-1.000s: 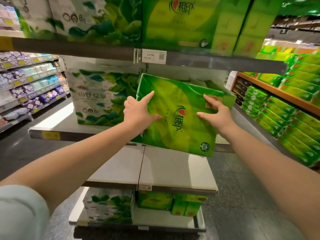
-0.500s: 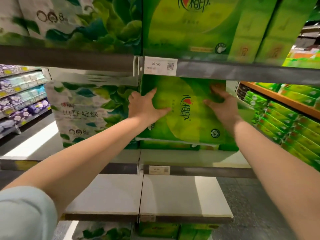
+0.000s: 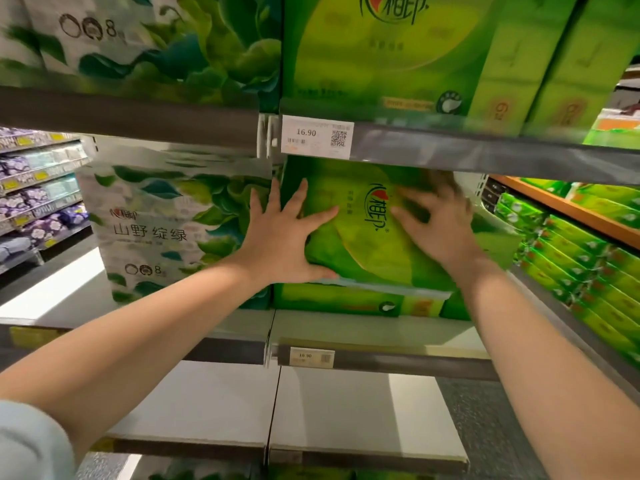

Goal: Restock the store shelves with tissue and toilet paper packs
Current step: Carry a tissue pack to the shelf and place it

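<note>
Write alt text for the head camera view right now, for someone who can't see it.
Both hands, left hand and right hand, press flat with spread fingers on a green tissue pack lying atop another green pack on the middle shelf. A white leaf-print pack stands beside it.

both arms extended, L hand (image 3: 280,237) & R hand (image 3: 438,226) fingers splayed flat

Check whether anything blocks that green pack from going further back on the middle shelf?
Nothing visible does. The green pack already sits on a lower green pack, under the price-tag rail, beside the white leafy pack. Both hands, left and right, press flat on its front. The space behind is hidden.
</note>
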